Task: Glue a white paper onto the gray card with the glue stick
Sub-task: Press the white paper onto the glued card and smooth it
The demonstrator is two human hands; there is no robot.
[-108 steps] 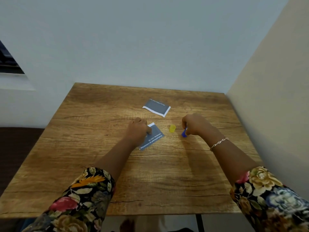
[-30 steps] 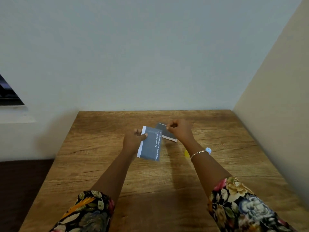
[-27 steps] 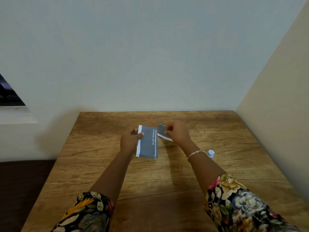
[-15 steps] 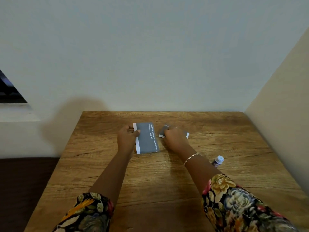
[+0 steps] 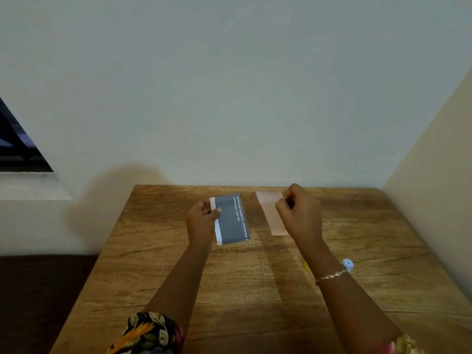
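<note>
My left hand pinches the left white edge of a gray card with white print, held above the wooden table. My right hand is closed on the upper edge of a second paper, whose pale blank side faces me. The two papers are apart, with bare wood between them. The glue stick, pale blue at its top, stands on the table behind my right wrist. A bit of its yellow cap shows left of the wrist.
The table stands in a corner, with a pale wall along its far edge and a beige wall on the right. A dark window is at the left. Left of the table the floor is dark.
My right hand has picked the second paper up off the table and turned its pale side toward me. My left hand has kept the gray card raised, shifting slightly left.
</note>
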